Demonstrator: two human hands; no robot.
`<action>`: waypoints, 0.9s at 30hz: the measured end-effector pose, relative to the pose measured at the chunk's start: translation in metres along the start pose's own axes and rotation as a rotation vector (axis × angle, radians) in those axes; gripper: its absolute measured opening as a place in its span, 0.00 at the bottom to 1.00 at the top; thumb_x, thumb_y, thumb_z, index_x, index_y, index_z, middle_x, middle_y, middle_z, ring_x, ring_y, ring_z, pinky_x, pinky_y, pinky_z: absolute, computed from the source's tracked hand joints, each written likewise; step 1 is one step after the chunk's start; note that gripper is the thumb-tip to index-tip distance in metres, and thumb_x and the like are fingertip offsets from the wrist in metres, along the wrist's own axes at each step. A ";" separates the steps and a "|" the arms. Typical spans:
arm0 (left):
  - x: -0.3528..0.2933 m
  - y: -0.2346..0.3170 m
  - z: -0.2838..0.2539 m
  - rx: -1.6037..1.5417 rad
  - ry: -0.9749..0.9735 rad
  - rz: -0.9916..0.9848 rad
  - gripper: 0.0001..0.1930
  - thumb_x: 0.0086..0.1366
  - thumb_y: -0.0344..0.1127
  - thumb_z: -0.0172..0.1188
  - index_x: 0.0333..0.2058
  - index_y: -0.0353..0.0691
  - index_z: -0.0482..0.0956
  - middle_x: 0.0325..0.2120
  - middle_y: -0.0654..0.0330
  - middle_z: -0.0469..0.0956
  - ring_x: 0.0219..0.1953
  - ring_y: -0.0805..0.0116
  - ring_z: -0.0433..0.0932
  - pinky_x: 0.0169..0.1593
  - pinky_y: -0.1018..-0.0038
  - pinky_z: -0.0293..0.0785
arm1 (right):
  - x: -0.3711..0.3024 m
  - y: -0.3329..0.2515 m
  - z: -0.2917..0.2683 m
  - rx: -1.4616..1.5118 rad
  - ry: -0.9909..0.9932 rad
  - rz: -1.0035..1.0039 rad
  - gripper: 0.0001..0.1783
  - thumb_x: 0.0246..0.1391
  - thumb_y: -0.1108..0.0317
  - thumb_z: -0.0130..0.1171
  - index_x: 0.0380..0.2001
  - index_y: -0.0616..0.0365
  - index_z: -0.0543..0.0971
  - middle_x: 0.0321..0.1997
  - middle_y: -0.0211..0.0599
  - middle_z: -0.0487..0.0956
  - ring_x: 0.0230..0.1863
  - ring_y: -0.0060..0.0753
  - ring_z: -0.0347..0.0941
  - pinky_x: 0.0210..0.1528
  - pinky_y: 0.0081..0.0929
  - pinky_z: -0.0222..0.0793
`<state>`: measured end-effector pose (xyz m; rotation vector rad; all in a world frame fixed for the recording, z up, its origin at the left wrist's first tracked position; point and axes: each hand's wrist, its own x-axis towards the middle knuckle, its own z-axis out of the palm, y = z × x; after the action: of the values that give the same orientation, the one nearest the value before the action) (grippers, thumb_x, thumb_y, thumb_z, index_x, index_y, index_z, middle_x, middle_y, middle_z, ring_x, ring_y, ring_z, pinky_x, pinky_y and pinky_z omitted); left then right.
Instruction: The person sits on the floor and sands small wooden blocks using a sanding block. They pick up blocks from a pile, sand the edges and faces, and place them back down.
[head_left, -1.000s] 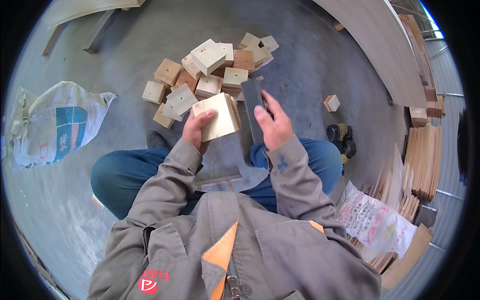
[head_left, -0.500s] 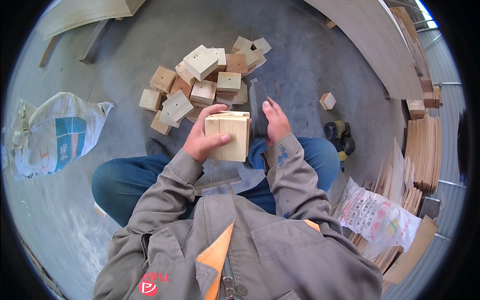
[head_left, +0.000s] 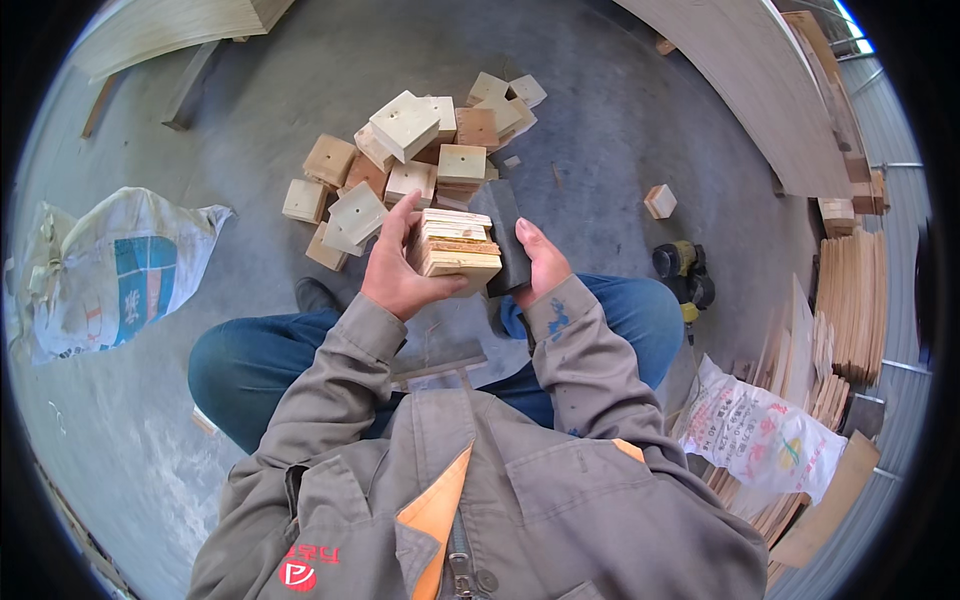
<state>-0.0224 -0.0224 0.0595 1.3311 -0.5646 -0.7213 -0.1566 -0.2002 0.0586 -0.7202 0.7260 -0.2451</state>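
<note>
My left hand is wrapped round the left side of a square wooden block made of several stacked plywood layers, thumb along its near edge. The uneven layer edges face up. In my right hand is a dark grey flat block, held upright with its face against or very close to the right side of the wood; I cannot tell if they touch. Most of my right fingers are hidden behind it. Just beyond my hands lies a heap of similar square wooden blocks, some with a small hole in the top.
A single wooden block and a yellow-black power tool lie on the floor at right. White sacks lie at left and lower right. Thin wood strips stack along the right wall. Large boards stand at the far right.
The wooden block has tipped in my left hand, so its layered edges now face up instead of its broad face. The dark block has moved left and nearer, against or close to the wood.
</note>
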 end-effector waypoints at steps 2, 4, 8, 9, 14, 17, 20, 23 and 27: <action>0.000 -0.002 -0.001 0.064 -0.009 0.009 0.58 0.39 0.27 0.82 0.69 0.36 0.57 0.56 0.54 0.73 0.60 0.62 0.73 0.66 0.66 0.68 | -0.001 0.000 0.003 -0.008 0.004 0.005 0.25 0.74 0.59 0.47 0.65 0.64 0.70 0.59 0.40 0.78 0.57 0.32 0.77 0.60 0.33 0.74; 0.002 -0.006 -0.001 0.048 -0.007 0.006 0.56 0.39 0.26 0.82 0.67 0.35 0.60 0.56 0.54 0.72 0.61 0.63 0.73 0.66 0.67 0.68 | -0.003 -0.002 0.005 0.015 0.008 0.016 0.24 0.74 0.58 0.47 0.64 0.63 0.70 0.58 0.39 0.79 0.56 0.32 0.77 0.59 0.33 0.74; 0.002 -0.008 0.002 -0.051 0.028 -0.019 0.52 0.39 0.25 0.82 0.65 0.35 0.62 0.58 0.54 0.71 0.62 0.63 0.72 0.67 0.68 0.68 | -0.001 -0.004 0.006 0.059 0.038 0.019 0.24 0.73 0.58 0.48 0.63 0.62 0.71 0.56 0.38 0.80 0.54 0.33 0.78 0.57 0.33 0.75; 0.002 -0.008 0.002 -0.053 0.036 -0.019 0.52 0.39 0.25 0.82 0.65 0.35 0.62 0.58 0.54 0.71 0.62 0.64 0.72 0.67 0.68 0.68 | 0.000 -0.004 0.006 0.054 0.051 0.011 0.24 0.73 0.58 0.49 0.63 0.62 0.71 0.56 0.38 0.80 0.53 0.33 0.78 0.57 0.33 0.75; 0.003 -0.018 -0.003 0.077 0.072 0.031 0.52 0.39 0.24 0.79 0.66 0.34 0.61 0.58 0.54 0.72 0.61 0.64 0.72 0.66 0.68 0.69 | -0.005 -0.017 0.005 -0.105 0.120 -0.103 0.25 0.72 0.60 0.52 0.65 0.63 0.70 0.55 0.40 0.80 0.53 0.32 0.78 0.56 0.30 0.75; 0.003 -0.018 -0.002 0.251 0.094 0.062 0.51 0.39 0.25 0.78 0.65 0.34 0.63 0.57 0.53 0.72 0.60 0.62 0.73 0.65 0.67 0.70 | -0.009 -0.023 0.011 -0.490 0.126 -0.343 0.28 0.70 0.61 0.55 0.67 0.65 0.68 0.57 0.42 0.80 0.55 0.34 0.78 0.58 0.29 0.73; 0.000 -0.013 0.002 0.480 0.101 0.104 0.49 0.38 0.26 0.78 0.63 0.35 0.65 0.55 0.52 0.73 0.58 0.59 0.75 0.63 0.67 0.71 | -0.015 -0.022 0.020 -1.006 0.065 -0.667 0.33 0.62 0.57 0.64 0.64 0.66 0.72 0.61 0.54 0.77 0.60 0.47 0.75 0.64 0.37 0.69; -0.002 -0.012 0.004 0.608 0.102 0.180 0.45 0.38 0.27 0.78 0.60 0.36 0.69 0.52 0.51 0.74 0.55 0.55 0.76 0.61 0.65 0.73 | -0.028 -0.019 0.048 -1.357 -0.041 -0.814 0.34 0.58 0.56 0.65 0.64 0.62 0.73 0.57 0.61 0.76 0.59 0.61 0.72 0.64 0.44 0.68; -0.005 -0.007 0.005 0.615 0.106 0.191 0.45 0.38 0.27 0.77 0.60 0.36 0.69 0.52 0.51 0.75 0.55 0.56 0.76 0.61 0.66 0.73 | -0.014 -0.007 0.031 -1.353 0.002 -0.750 0.34 0.60 0.54 0.64 0.64 0.60 0.73 0.56 0.61 0.77 0.57 0.61 0.73 0.63 0.44 0.68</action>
<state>-0.0301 -0.0221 0.0540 1.8377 -0.8549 -0.3205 -0.1455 -0.1833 0.0866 -2.2895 0.5226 -0.4241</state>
